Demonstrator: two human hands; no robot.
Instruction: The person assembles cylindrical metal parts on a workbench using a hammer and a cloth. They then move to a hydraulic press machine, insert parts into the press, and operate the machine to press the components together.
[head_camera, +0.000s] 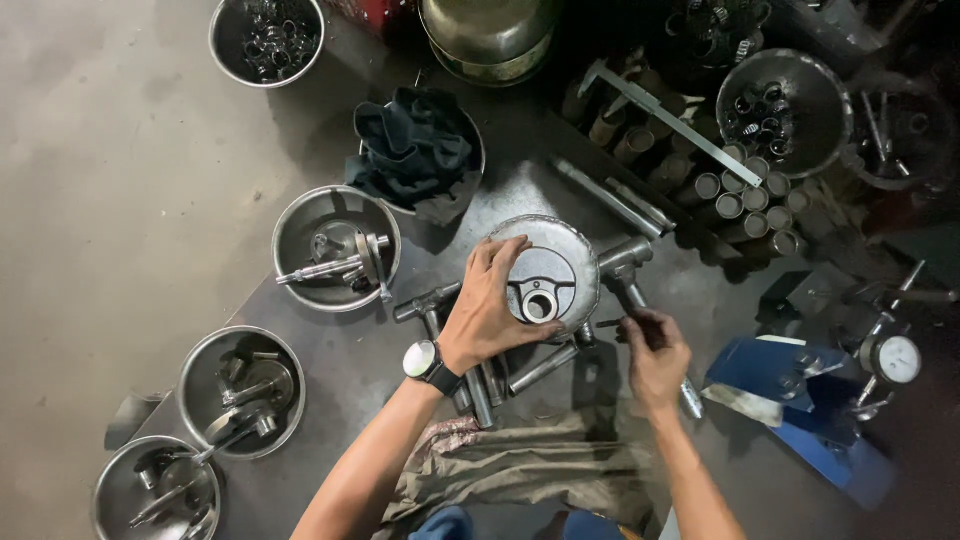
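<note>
Currently, the round metal cover (545, 268) is taken as the landmark; it sits on the dark steel table (330, 345) above several T-shaped metal shafts (480, 385).

Far left of the cover, three steel bowls are seen: the lowest (155, 490) and the middle one (242, 390) each hold loose shafts and fittings, and the upper one (337, 248), just left of the cover, holds a shaft with a disc end. These look sorted already. Above and left of the cover, a dark rag (415, 150) is heaped in another bowl.

The left hand (490, 310) is laid on the cover's left edge, fingers spread and curled over its rim, so the cover is held steady. A watch (425, 362) is worn on that wrist.

Just right of the cover's lower edge, the right hand (652, 350) is closed narrowly on a thin dark tool (612, 323), its tip pointing toward the cover's underside; what it touches cannot be told.

Judgement: work on the cover appears mid-way. The cover is seated over the shafts and the central bore (540, 305) is open; whether anything is fastened is not shown.

Right of the cover, a dial gauge (897, 360) on a blue stand (800, 400) is set apart, untouched. Above right, short metal sleeves (745, 195) lie in rows.
</note>
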